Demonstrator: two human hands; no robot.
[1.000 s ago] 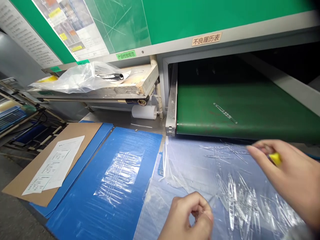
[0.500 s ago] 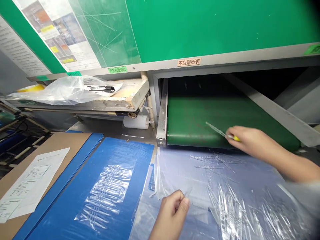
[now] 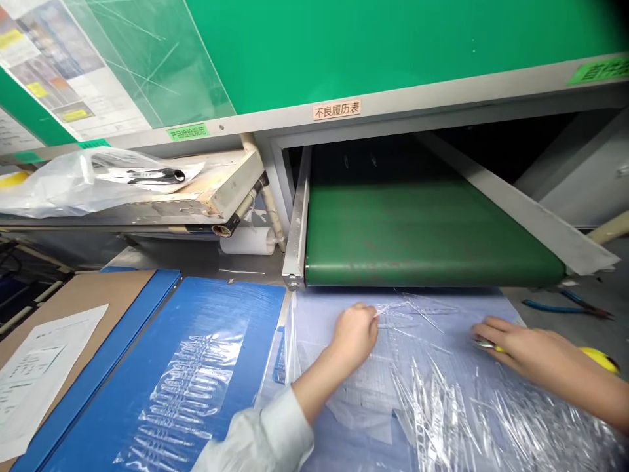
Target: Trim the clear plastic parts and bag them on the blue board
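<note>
My left hand (image 3: 358, 334) reaches over the clear plastic sheeting, its fingers pinched at the tip of a thin clear plastic piece (image 3: 393, 308) near the conveyor's front edge. To the right, my right hand (image 3: 514, 347) is closed round a small tool with a metal tip and yellow grip (image 3: 499, 349); most of the tool is hidden by the fingers. Between and below the hands lies a loose heap of long clear plastic pieces (image 3: 437, 413). More small clear parts (image 3: 545, 419) spread out under my right forearm.
A green conveyor belt (image 3: 422, 229) ends just beyond the sheeting. Blue-handled pliers (image 3: 565, 307) lie at right, above a yellow-and-black object (image 3: 600, 359). Leftward, a blue board (image 3: 250, 308) carries clear parts in rows (image 3: 191, 387). A wooden shelf (image 3: 230, 177) juts out at upper left.
My left hand has moved forward and right to the thin pieces. My right hand has come down from over the belt and no longer shows the clear piece. The view has shifted right.
</note>
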